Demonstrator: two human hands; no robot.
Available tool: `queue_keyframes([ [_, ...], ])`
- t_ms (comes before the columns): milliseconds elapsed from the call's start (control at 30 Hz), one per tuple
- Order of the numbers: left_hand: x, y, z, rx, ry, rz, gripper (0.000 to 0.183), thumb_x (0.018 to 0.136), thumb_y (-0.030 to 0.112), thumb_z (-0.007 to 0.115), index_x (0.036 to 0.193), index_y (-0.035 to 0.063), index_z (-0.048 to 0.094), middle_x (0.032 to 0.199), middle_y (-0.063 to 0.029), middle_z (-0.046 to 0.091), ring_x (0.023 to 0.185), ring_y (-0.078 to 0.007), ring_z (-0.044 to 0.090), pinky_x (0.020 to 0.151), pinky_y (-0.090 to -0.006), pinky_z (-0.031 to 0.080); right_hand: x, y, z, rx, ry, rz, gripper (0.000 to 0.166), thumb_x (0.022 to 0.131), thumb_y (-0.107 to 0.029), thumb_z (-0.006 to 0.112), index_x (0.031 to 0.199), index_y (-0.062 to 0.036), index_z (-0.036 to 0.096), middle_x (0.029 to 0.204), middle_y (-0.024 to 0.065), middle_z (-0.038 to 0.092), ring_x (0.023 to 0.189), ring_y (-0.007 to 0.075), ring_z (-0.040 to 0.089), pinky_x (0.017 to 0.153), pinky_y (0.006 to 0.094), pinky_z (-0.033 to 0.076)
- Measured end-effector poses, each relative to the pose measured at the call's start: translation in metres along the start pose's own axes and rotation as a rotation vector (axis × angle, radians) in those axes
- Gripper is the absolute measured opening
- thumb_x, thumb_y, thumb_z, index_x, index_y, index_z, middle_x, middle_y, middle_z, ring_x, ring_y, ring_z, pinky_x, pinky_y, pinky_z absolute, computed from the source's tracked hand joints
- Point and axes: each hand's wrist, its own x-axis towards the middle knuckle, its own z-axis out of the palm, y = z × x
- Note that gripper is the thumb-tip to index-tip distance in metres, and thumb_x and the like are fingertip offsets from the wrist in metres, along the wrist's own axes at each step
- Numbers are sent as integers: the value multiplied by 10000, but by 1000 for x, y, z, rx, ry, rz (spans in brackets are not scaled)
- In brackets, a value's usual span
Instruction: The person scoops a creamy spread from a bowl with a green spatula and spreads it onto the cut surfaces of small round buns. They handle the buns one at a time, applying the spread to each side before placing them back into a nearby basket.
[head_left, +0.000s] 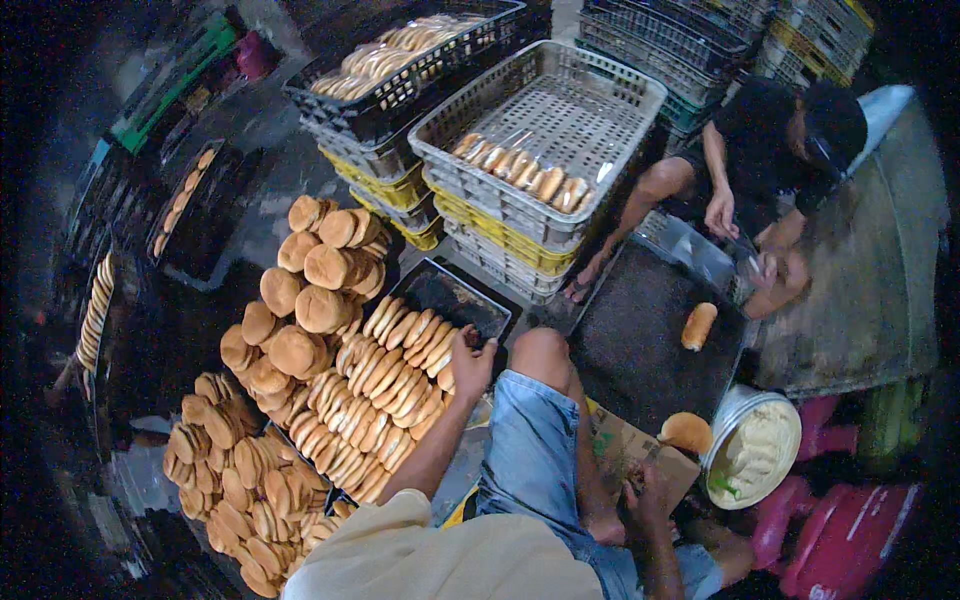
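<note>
My left hand (471, 366) is at the right end of rows of filled buns (390, 375), which stand on edge in a dark tray. Its fingers curl near the tray's edge, and whether they grip anything is unclear. My right hand (646, 491) is low by a cardboard piece (622, 442), with its fingers bent and partly in shadow. A round bun (685, 433) rests near the cardboard's upper edge. Beside it, a tilted tub of pale cream (761, 442) has a green object (724, 486) in it.
Round buns (300, 307) are piled on the left, with more buns (240, 480) below. Stacked crates (510, 225) rise ahead; the top one holds bagged buns (517, 169). A person (780, 142) sits at the right by a dark tray (637, 337) with one long bun (699, 327).
</note>
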Motion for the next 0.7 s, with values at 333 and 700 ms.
queue_keyframes([
  [333,76,-185,-84,898,-59,-372,1173,697,672,669,1466,-14,109,1494,-321,104,1369,-463,226,1108,-536,230,-5,52,32,-105,-27,168,578,789,-100,685,1313,-19,453,1170,222,550,1054,378,540,907,455,437],
  [700,131,-216,-69,1376,-162,-41,1035,789,667,552,1517,87,98,1565,-223,-63,1437,-426,-89,1039,-732,89,4,29,46,-28,-63,207,538,820,-137,671,1300,-16,460,1071,189,601,947,316,591,840,402,477],
])
